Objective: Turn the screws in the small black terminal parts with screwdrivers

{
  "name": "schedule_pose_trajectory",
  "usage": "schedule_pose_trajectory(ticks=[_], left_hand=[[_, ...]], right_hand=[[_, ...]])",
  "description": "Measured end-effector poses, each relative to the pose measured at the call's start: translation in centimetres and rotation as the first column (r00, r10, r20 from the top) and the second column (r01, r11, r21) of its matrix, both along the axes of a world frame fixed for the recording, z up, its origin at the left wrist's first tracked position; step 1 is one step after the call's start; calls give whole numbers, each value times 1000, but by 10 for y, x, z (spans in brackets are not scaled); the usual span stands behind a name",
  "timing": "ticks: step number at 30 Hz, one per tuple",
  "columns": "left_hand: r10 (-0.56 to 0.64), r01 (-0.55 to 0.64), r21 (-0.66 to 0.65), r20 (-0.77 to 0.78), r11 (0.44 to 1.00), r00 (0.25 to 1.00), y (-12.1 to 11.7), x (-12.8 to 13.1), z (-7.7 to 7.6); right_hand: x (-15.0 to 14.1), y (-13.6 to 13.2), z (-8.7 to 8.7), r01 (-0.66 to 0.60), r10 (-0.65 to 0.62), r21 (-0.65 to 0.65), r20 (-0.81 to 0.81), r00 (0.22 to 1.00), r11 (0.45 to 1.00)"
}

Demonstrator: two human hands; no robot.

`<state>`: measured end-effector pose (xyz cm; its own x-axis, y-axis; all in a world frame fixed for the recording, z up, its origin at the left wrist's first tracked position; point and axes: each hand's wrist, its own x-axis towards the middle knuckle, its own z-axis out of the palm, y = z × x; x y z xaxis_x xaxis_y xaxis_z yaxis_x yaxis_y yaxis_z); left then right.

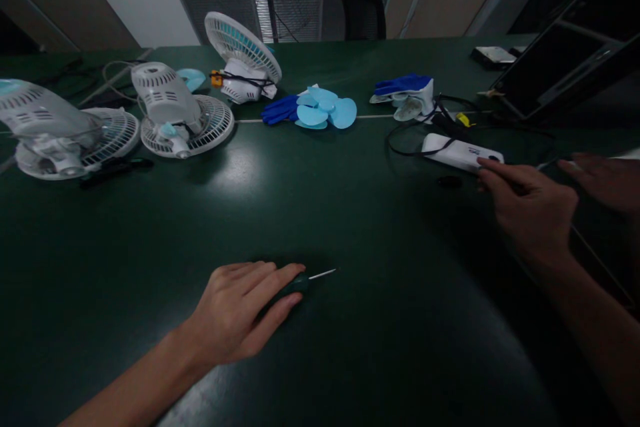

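My left hand [250, 310] is closed around the dark green handle of a screwdriver [299, 284]. The thin metal shaft points right, close to the green tabletop. At the right, my right hand [535, 210] has its fingers drawn together in a pinch by the near edge of a white oblong device [460, 152]. Whatever the pinch holds, if anything, is too small to make out. A black cable lies over the device, and a small dark oval piece [449, 181] rests on the table in front of it.
Partly dismantled white fans [170, 107] stand at the left, another fan [245, 57] behind them. Light-blue fan blades [325, 108] and blue-white gloves [407, 93] lie farther back. Another person's hand [607, 177] is at the right edge, below a dark case [560, 60].
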<state>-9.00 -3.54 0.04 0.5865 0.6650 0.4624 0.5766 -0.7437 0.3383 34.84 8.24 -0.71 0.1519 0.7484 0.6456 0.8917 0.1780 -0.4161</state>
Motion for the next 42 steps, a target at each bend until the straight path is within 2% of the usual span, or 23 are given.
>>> schedule_pose_trajectory(ticks=[7, 16, 20, 25, 31, 42], left_hand=[[0, 0, -5, -20, 1000, 1000, -1, 0, 0], [0, 0, -1, -17, 1000, 1000, 0, -1, 0], [8, -7, 3, -17, 1000, 1000, 0, 0, -1], [10, -10, -3, -32, 1000, 999, 0, 1, 0], [13, -12, 7, -26, 1000, 1000, -1, 0, 1], [8, -8, 3, -23, 1000, 1000, 0, 1, 1]], right_hand=[[-5, -2, 8, 75, -85, -82, -126, 988, 994], [-7, -2, 11, 91, -117, -153, -169, 979, 984], [-4, 0, 6, 65, -82, -162, -97, 992, 985], [1, 6, -1, -104, 95, -189, -58, 994, 976], [11, 11, -7, -36, 4, -383, -83, 997, 923], [10, 11, -7, -87, 46, -374, -118, 992, 923]])
